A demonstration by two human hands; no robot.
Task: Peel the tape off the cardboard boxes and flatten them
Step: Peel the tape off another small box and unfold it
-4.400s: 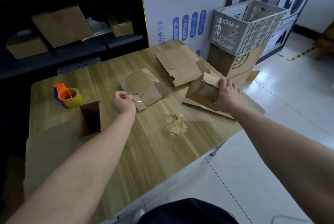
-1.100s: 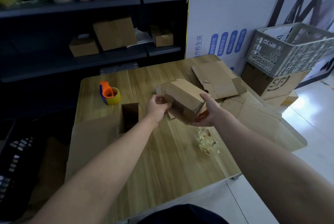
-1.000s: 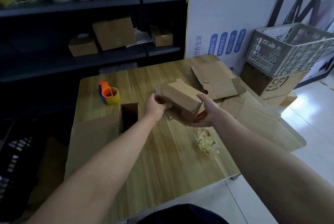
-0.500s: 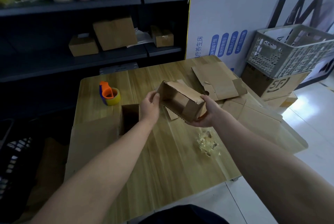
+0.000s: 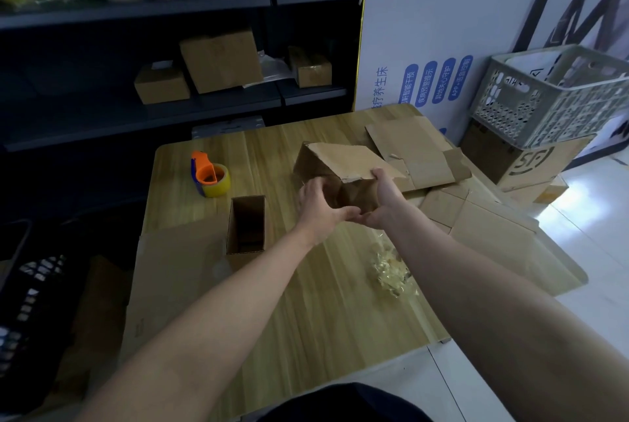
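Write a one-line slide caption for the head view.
Left hand and right hand grip a cardboard box over the wooden table, near a flattened box, crumpled tape and a tape dispenser.

Matt cardboard box (image 5: 343,166); wood-grain table (image 5: 306,302) (slight sheen).

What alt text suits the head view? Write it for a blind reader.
The left hand and right hand grip a small cardboard box above a wooden table. Flattened cardboard, a wad of peeled tape, a tape dispenser and an open box lie around it.
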